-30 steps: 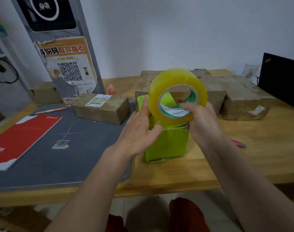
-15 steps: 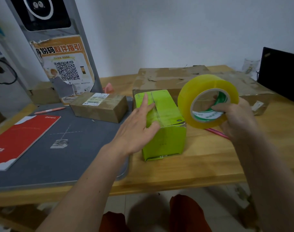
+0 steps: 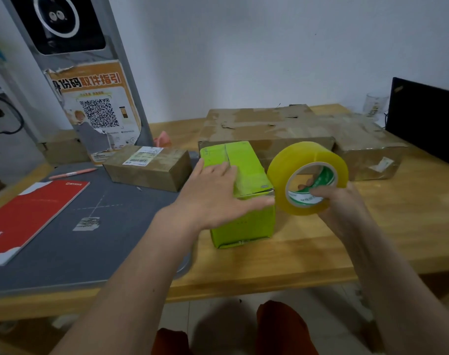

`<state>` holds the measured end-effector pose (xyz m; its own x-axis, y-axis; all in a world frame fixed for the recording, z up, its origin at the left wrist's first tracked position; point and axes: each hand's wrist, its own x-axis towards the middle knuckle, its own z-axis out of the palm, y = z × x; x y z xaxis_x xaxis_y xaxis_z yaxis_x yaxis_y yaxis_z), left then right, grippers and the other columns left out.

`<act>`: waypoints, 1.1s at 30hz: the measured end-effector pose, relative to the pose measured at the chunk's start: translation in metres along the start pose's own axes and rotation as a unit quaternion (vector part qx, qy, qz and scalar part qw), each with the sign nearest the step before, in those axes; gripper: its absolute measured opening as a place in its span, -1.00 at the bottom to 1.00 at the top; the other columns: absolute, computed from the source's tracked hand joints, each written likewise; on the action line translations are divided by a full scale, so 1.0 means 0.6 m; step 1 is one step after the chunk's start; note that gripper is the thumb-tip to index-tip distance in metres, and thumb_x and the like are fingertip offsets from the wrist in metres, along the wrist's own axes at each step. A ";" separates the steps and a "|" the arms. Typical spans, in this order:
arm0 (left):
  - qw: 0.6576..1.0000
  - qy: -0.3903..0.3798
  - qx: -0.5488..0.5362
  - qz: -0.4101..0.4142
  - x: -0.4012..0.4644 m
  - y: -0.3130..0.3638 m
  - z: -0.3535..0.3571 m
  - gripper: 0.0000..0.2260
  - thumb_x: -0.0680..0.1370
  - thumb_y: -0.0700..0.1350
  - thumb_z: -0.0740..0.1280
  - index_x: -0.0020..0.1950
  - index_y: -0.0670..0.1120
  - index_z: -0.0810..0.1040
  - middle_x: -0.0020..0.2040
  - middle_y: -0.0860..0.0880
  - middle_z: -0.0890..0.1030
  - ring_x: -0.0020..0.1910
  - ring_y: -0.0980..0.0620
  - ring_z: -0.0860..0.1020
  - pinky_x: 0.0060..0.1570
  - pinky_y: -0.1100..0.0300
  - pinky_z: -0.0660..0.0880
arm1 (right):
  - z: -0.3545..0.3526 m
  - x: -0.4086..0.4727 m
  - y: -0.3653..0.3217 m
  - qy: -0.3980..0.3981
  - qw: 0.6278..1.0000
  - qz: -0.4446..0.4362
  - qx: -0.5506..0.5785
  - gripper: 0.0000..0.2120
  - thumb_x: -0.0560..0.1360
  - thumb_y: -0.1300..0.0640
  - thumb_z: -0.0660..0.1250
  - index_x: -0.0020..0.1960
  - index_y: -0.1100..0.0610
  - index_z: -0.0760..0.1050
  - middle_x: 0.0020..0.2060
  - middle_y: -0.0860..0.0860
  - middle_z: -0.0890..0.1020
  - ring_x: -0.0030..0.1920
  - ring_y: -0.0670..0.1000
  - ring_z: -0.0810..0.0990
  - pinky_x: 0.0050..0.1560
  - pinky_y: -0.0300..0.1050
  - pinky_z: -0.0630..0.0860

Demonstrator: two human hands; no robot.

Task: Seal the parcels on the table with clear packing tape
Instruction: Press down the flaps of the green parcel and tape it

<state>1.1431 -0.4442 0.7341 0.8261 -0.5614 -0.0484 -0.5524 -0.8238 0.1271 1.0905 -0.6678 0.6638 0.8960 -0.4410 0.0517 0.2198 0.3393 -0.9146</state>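
Wooden table (image 3: 387, 226) against a white wall: a person's left hand (image 3: 215, 198) lies flat, fingers straight, on the top front edge of a green box (image 3: 244, 221) standing upright near the table's front, while the right hand (image 3: 343, 206) grips a roll of tape (image 3: 308, 175) just right of the box, fingers curled through its core. Brown parcels (image 3: 267, 126) lie behind; a smaller labelled parcel (image 3: 149, 165) and a red booklet (image 3: 31, 213) rest on a grey mat (image 3: 90, 247) at left
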 end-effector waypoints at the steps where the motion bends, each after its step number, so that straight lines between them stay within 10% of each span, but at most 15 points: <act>1: 0.999 -0.001 0.038 0.000 0.003 0.017 -0.001 0.07 0.25 0.60 -0.13 0.64 0.04 -0.07 0.64 -0.08 -0.03 0.61 -0.07 -0.04 0.55 -0.11 -0.25 | -0.001 0.001 -0.003 -0.001 1.000 -0.002 -0.006 -0.66 0.44 0.59 0.13 0.12 0.33 0.46 -0.12 0.23 0.57 -0.10 0.18 0.64 -0.15 -0.01 0.65; 8: 1.000 -0.004 0.017 -0.014 0.021 0.032 0.020 -0.22 0.36 0.55 -0.11 0.56 0.36 -0.09 0.64 0.04 -0.16 0.60 -0.19 -0.14 0.48 -0.39 -0.07 | -0.009 -0.007 0.028 0.018 0.998 0.060 0.004 -0.66 0.46 0.49 0.22 0.22 0.37 0.47 0.07 0.27 0.60 0.06 0.25 0.64 -0.08 0.11 0.62; 15: 0.994 0.071 -0.052 -0.064 0.011 0.030 0.023 -0.23 0.39 0.54 0.17 0.55 0.36 0.08 0.64 0.03 -0.07 0.60 -0.10 -0.06 0.44 -0.15 0.22 | 0.050 -0.045 0.070 0.019 0.967 0.158 0.197 -0.71 0.50 0.20 0.29 0.22 0.16 0.54 0.07 0.11 0.68 0.06 0.08 0.65 -0.02 -0.04 0.64; 19: 0.986 0.106 -0.116 -0.062 0.003 0.017 0.023 -0.27 0.40 0.49 0.26 0.53 0.38 0.14 0.64 0.08 -0.06 0.59 -0.03 -0.04 0.41 -0.14 0.25 | 0.093 -0.062 0.071 0.006 0.976 0.196 0.096 -0.76 0.58 -0.05 0.23 0.04 0.04 0.61 -0.22 0.00 0.70 -0.11 0.01 0.62 -0.14 -0.05 0.52; 27: 0.871 0.226 -0.436 0.014 -0.002 0.009 0.105 -0.33 0.45 0.45 0.11 0.53 0.28 0.22 0.57 0.14 0.24 0.56 0.11 0.15 0.49 0.06 0.19 | 0.127 -0.034 -0.015 0.086 0.975 0.039 -0.202 -0.37 0.27 -0.26 0.39 0.23 0.06 0.52 0.22 0.03 0.56 0.22 0.08 0.52 0.25 0.17 0.47; 30: 0.828 0.298 -0.474 0.012 -0.002 0.008 0.149 -0.57 0.60 0.23 0.09 0.31 0.02 0.48 0.10 0.05 0.60 0.16 0.03 0.55 0.08 0.11 0.45 | 0.148 -0.041 -0.011 0.083 0.925 0.015 -0.370 -0.12 0.14 -0.39 0.19 0.31 0.10 0.50 0.29 0.08 0.49 0.34 0.10 0.38 0.30 0.16 0.40; 33: 0.798 0.342 -0.496 -0.003 -0.010 0.008 0.169 -0.68 0.65 0.09 0.10 0.22 -0.04 0.51 -0.01 0.11 0.59 -0.03 0.18 0.53 0.01 0.13 0.46 | 0.170 -0.039 0.000 0.053 0.891 -0.015 -0.450 -0.29 0.33 -0.32 0.19 0.30 0.12 0.49 0.36 0.08 0.43 0.42 0.12 0.21 0.36 0.20 0.27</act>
<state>1.1240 -0.4526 0.6348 0.8835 -0.1041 0.4566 -0.4682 -0.1696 0.8672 1.1089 -0.5725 0.7035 0.8425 -0.5318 0.0865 -0.1994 -0.4570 -0.8668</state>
